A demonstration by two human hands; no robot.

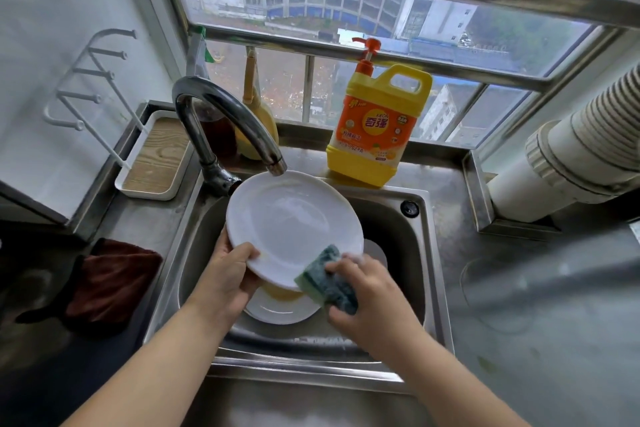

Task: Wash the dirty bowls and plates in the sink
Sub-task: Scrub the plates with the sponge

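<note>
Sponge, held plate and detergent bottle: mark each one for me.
sponge [325, 279], head view, on its dark scouring face.
held plate [294, 218], head view, middle of its white face.
detergent bottle [375, 128], head view, on the orange label.

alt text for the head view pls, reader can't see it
Over a steel sink, the left hand grips a tilted white plate by its rim while the right hand holds a sponge against its lower edge. More dishes lie beneath; a yellow detergent bottle stands behind.

A glossy round white ceramic plate [294, 225], a dark blue-green rectangular scrubbing sponge [325, 282], a yellow-and-orange plastic detergent jug [377, 125], a dark red-brown cloth [110, 282], a wood-grain-lined white tray [156, 156].
</note>
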